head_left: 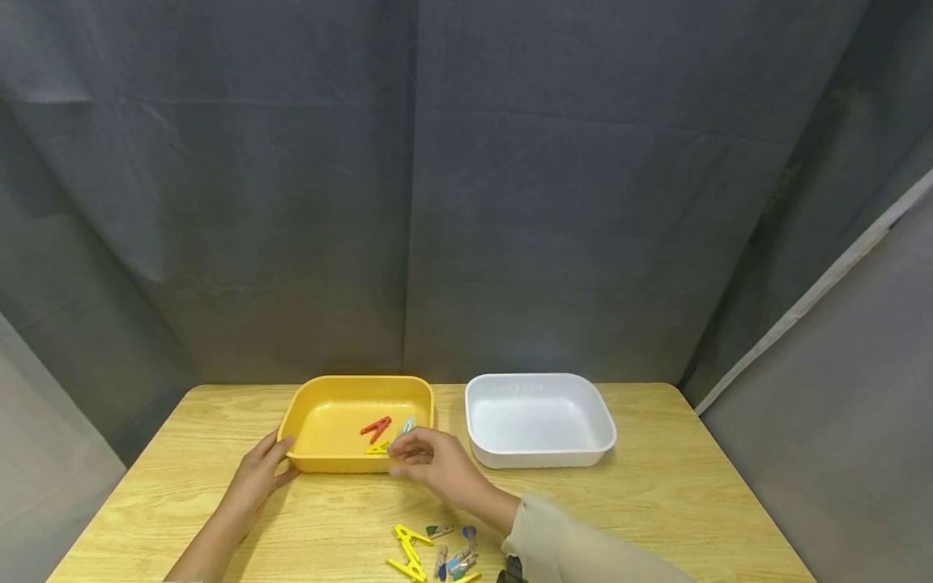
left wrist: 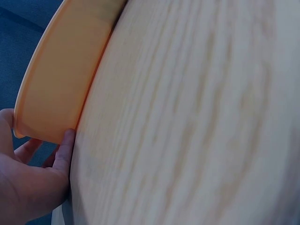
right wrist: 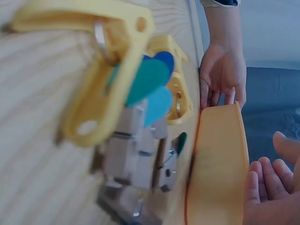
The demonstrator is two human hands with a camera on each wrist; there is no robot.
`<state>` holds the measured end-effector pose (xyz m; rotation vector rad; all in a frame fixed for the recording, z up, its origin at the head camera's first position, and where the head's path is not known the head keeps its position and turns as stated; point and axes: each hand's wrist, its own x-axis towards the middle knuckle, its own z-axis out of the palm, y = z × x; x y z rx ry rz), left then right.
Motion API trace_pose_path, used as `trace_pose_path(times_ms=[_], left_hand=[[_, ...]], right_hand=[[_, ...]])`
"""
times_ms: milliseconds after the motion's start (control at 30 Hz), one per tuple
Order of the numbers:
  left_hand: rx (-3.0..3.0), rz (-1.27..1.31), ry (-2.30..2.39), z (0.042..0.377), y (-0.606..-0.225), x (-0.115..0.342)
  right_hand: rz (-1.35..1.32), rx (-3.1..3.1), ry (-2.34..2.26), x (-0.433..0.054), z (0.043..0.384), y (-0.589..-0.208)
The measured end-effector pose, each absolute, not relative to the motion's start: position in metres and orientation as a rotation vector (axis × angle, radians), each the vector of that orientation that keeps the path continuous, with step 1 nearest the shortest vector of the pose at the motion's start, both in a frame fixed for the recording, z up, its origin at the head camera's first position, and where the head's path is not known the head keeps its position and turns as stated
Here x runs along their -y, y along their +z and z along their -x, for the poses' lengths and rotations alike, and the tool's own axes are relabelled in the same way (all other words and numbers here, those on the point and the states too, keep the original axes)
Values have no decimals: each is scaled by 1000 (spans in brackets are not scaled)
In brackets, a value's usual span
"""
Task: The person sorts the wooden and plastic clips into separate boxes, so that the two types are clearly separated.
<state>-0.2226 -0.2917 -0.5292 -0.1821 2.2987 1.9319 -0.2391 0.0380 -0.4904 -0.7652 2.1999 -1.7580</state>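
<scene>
Tub, the yellow one, sits between the hands: the left hand grips its near corner, the right hand hovers at the opposite one, fingers loosely bent, seemingly holding nothing, though its fingertips are hard to read. Red, yellow and pale blue pegs lie inside beside it! More pegs lie nearer the person; a white tub stands right of both hands.
</scene>
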Motion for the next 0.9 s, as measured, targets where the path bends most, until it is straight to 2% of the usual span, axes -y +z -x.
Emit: trace_pose_path(times_ms=[900], left_hand=[[-2293,173,1947,223,-529,292]], right_hand=[[721,-2198,-1658,-60,220,-510]])
